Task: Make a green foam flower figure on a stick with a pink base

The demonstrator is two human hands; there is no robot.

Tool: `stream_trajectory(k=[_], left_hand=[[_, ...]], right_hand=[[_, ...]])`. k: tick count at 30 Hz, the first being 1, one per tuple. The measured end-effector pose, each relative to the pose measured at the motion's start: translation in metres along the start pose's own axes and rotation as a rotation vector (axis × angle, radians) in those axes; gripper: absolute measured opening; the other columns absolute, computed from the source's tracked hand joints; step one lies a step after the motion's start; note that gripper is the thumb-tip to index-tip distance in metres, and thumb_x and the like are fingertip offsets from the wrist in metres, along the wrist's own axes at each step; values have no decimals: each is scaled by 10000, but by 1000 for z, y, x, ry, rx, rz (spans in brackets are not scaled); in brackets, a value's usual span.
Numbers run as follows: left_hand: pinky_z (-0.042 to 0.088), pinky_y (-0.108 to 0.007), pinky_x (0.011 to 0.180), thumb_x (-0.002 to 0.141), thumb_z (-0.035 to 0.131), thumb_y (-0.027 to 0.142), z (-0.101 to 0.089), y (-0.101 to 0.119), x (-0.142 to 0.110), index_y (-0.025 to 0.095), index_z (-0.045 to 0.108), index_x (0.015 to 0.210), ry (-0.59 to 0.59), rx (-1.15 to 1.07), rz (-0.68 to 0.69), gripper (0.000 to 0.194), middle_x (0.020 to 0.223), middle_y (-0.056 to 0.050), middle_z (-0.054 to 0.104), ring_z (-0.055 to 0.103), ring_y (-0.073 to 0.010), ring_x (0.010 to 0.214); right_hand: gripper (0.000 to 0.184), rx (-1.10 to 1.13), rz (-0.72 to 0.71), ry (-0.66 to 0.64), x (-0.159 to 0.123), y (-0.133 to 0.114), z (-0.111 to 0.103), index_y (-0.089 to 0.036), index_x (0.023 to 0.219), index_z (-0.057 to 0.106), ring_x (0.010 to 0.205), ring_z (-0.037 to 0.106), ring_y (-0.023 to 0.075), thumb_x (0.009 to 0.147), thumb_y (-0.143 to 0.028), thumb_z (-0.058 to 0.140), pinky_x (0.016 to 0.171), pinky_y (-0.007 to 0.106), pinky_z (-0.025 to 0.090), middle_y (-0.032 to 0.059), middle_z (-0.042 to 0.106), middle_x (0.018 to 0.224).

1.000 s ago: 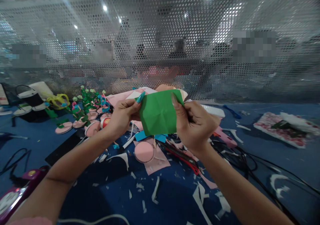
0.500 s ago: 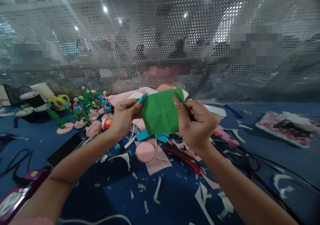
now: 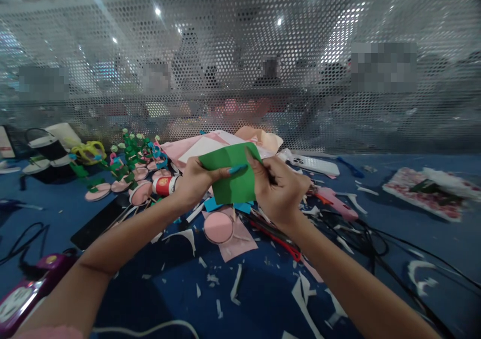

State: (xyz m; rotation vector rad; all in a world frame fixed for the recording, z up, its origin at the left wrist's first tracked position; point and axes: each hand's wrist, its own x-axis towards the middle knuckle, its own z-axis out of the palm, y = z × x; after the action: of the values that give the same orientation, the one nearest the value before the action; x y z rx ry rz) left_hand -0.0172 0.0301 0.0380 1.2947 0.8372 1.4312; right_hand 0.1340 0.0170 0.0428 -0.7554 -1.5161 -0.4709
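Fingers [image 3: 224,173] of left hand [image 3: 190,181] and right hand [image 3: 280,193] pinching one green sheet [image 3: 236,187] from opposite edges, bottom edge free, one round pink disc [image 3: 218,227] on the blue surface [image 3: 150,299].

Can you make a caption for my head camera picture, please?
Left hand and right hand hold a green paper sheet above a pink disc and white scraps.

A plain green sheet [image 3: 236,188] — gently bowed — is pinched upright between left hand [image 3: 194,179] and right hand [image 3: 278,191].
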Motion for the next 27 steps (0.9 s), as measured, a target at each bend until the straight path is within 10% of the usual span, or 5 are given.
stream_trajectory(k=[18, 24, 27], left_hand=[[556, -307, 698, 457, 831, 238, -3, 5, 14, 129, 700, 728, 61, -1, -2, 320, 751, -27, 712, 641, -153, 687], [489, -212, 638, 621, 738, 267, -38, 23, 23, 175, 668, 591, 499, 616, 452, 119, 556, 21, 625, 629, -164, 721], [500, -247, 788, 723, 632, 224, -43, 19, 13, 197, 721, 831, 336, 880, 646, 143, 820, -36, 724, 657, -183, 847]], right_hand=[[379, 10, 103, -30, 2, 22, 5, -155, 561, 569, 364, 344, 37, 861, -380, 510, 415, 190, 229, -58, 416, 397], [535, 192, 587, -174, 11, 33, 0, -175, 585, 618, 389, 441, 100, 828, -601, 402, 450, 232, 312, -17, 457, 378], [590, 684, 893, -533, 8, 15, 7, -187, 685, 654, 429, 493, 124, 715, -729, 426, 453, 249, 377, -7, 514, 440]])
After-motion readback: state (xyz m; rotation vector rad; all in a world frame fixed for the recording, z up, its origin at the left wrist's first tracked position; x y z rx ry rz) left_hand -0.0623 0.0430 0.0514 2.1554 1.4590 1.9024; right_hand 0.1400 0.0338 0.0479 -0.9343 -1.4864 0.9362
